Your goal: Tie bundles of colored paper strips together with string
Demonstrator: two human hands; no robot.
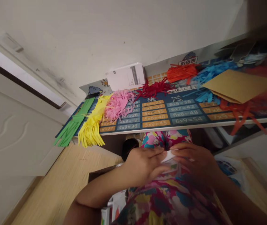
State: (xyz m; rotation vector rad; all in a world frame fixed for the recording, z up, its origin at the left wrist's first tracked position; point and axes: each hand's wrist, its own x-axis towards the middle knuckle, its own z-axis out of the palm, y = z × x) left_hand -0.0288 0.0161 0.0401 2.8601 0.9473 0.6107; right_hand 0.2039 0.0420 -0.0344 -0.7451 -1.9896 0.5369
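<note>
My left hand (145, 164) and my right hand (195, 161) meet in my lap, below the front edge of the desk (170, 125). Both close their fingers on a small white piece of paper (168, 156) held between them, over my flowered clothing (163, 200). On the desk above lie fringed paper strips: green (73, 125), yellow (92, 125), pink (119, 104), dark red (153, 89), orange (181, 72) and blue (211, 73).
A brown paper sheet (238, 86) lies on the desk's right part, with red-orange strips (243, 114) hanging over the edge. A white box (126, 76) leans against the wall. The desk mat shows multiplication tables. Wooden floor (60, 184) is at the left.
</note>
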